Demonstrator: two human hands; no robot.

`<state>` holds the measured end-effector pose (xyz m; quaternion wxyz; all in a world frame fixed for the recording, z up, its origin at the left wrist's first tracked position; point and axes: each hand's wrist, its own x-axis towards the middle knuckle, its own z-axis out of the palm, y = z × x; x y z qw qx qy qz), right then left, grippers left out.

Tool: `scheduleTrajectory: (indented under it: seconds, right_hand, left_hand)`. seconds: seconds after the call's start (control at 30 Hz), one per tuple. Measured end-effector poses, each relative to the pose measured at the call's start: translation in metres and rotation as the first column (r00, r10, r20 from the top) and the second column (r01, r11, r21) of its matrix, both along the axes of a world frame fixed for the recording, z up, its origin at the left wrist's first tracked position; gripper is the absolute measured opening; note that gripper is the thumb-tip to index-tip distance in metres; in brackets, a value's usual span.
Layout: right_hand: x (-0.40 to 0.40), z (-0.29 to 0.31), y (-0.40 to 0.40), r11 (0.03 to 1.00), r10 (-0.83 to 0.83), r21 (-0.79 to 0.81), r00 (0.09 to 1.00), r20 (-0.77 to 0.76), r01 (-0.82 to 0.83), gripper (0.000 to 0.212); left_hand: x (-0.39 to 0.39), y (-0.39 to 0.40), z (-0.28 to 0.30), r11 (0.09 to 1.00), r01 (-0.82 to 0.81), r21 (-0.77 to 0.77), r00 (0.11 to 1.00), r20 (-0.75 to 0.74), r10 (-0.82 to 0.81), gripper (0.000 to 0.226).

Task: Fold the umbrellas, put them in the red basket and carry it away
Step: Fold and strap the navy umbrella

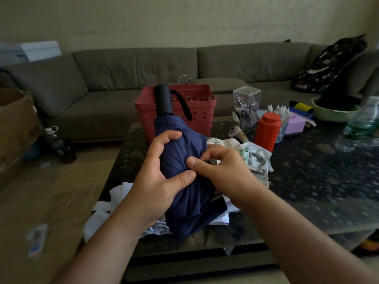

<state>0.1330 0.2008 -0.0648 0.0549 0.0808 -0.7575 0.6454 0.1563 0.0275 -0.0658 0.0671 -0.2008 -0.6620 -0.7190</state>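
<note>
A navy blue umbrella, collapsed, stands tilted over the dark table, its black handle and wrist strap pointing up and away from me. My left hand wraps around its cloth from the left. My right hand pinches the cloth folds at the umbrella's right side. Behind the handle stands the red basket at the table's far edge. A pale umbrella with a green print lies on the table just right of my right hand.
White papers lie under the navy umbrella at the table's near left corner. To the right stand a red bottle, a clear pen holder, a green bowl and clear water bottles. A grey sofa runs behind.
</note>
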Motion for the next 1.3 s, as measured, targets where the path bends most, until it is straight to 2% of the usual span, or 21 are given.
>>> scheduleTrajectory:
  seconds: [0.07, 0.2, 0.27, 0.33, 0.43, 0.6, 0.67, 0.7, 0.83, 1.03, 1.1, 1.3]
  right_hand:
    - [-0.001, -0.001, 0.001, 1.0, -0.024, 0.003, 1.0, -0.008, 0.024, 0.048]
    - [0.004, 0.001, 0.002, 0.999, -0.016, 0.028, 1.0, 0.015, 0.015, 0.041]
    - [0.003, -0.002, 0.001, 0.996, -0.068, 0.054, 0.998, -0.01, 0.068, 0.044]
    - [0.0, -0.006, -0.001, 0.984, -0.131, 0.114, 0.989, -0.07, 0.138, 0.045]
    - [-0.002, -0.007, -0.005, 0.96, -0.184, 0.193, 0.977, -0.107, 0.202, 0.045]
    - [0.001, 0.002, -0.005, 0.968, -0.183, 0.163, 0.981, -0.06, 0.191, 0.042]
    - [0.002, 0.003, -0.006, 0.974, -0.178, 0.139, 0.984, -0.032, 0.181, 0.044]
    - [0.002, 0.003, -0.006, 0.975, -0.182, 0.125, 0.983, -0.009, 0.181, 0.045]
    - [0.0, 0.001, -0.006, 0.973, -0.184, 0.15, 0.982, 0.048, 0.175, 0.039]
    - [0.0, 0.001, -0.004, 0.965, -0.146, 0.227, 0.988, 0.05, 0.131, 0.036]
    - [-0.002, 0.005, 0.002, 0.972, -0.11, 0.215, 0.992, 0.057, 0.095, 0.036]
    - [-0.005, 0.014, 0.009, 0.983, -0.048, 0.177, 0.998, 0.04, 0.04, 0.037]
  left_hand:
    - [0.001, 0.0, 0.002, 1.0, 0.017, 0.023, 1.0, 0.015, -0.017, 0.063]
    - [0.0, 0.0, 0.005, 0.997, -0.001, 0.076, 1.0, 0.028, -0.001, 0.073]
    - [-0.003, 0.002, 0.003, 0.989, 0.003, 0.146, 0.997, 0.07, -0.013, 0.071]
    - [-0.005, 0.004, -0.002, 0.989, -0.041, 0.143, 0.994, 0.102, 0.027, 0.068]
    - [-0.006, 0.007, -0.004, 0.991, -0.079, 0.109, 0.986, 0.153, 0.062, 0.057]
    - [0.0, 0.012, -0.004, 0.963, -0.033, 0.268, 0.943, 0.328, -0.059, 0.033]
    - [0.001, 0.013, -0.003, 0.959, -0.043, 0.281, 0.925, 0.374, -0.068, 0.023]
    - [0.002, 0.014, -0.002, 0.962, -0.043, 0.27, 0.921, 0.384, -0.066, 0.025]
    - [0.005, 0.019, -0.002, 0.971, 0.015, 0.24, 0.911, 0.397, -0.112, 0.063]
    - [0.003, 0.017, -0.003, 0.973, 0.044, 0.225, 0.905, 0.404, -0.134, 0.08]
    - [0.002, 0.014, -0.002, 0.976, 0.063, 0.207, 0.918, 0.371, -0.138, 0.081]
    - [0.001, 0.012, -0.003, 0.983, 0.047, 0.175, 0.97, 0.226, -0.087, 0.062]
